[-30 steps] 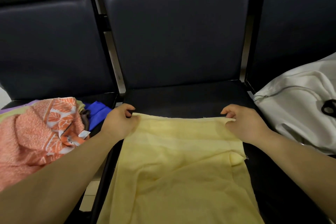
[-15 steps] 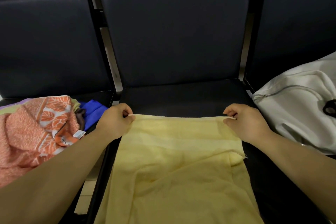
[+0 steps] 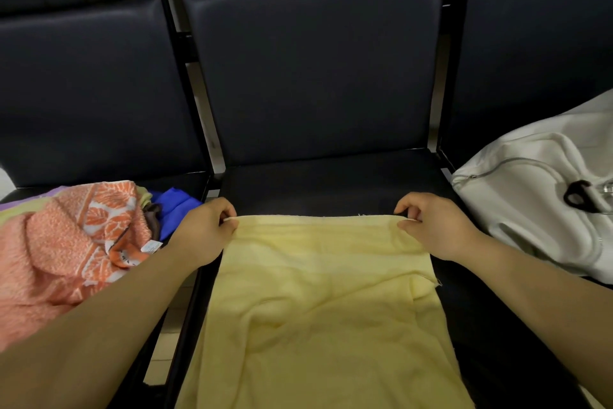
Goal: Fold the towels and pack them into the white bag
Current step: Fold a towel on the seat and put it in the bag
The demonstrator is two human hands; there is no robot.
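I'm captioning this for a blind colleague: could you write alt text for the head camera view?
A left hand and right hand pinch the far corners of a yellow towel spread on a dark chair seat. A pile of towels lies left, a white bag right.

My left hand (image 3: 202, 232) pinches the far left corner of the yellow towel (image 3: 318, 302), and my right hand (image 3: 441, 229) pinches the far right corner. The hem runs straight between them. The rest of the towel lies rumpled over the dark middle seat (image 3: 325, 183), toward me. An orange patterned towel (image 3: 66, 242) and a blue cloth (image 3: 175, 206) are heaped on the left seat. The white bag (image 3: 530, 209) lies on the right one.
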